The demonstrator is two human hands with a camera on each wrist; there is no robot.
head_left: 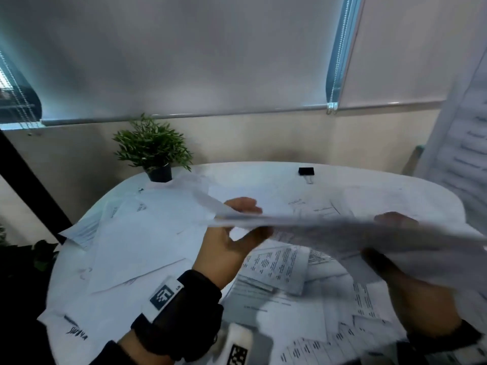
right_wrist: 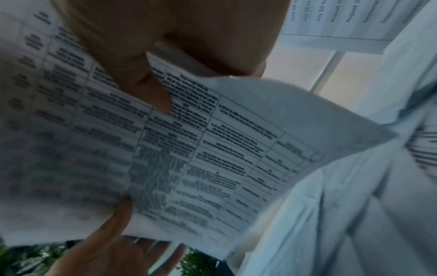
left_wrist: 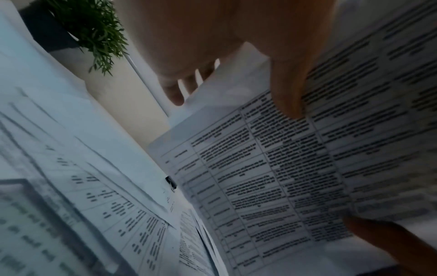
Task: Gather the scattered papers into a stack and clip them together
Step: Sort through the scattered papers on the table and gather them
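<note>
Both hands, left hand [head_left: 226, 248] & right hand [head_left: 411, 280], pinch a printed sheet [head_left: 329, 225] above table centre to stack it; binder clip [head_left: 306, 171] waits at far edge.

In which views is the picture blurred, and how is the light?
Head view: the held papers and right hand are smeared by motion, while the binder clip and plant stay fairly sharp; cool light comes through the blinds. Left wrist view: dim, table papers blurred. Right wrist view: the print is smeared toward the left.
</note>
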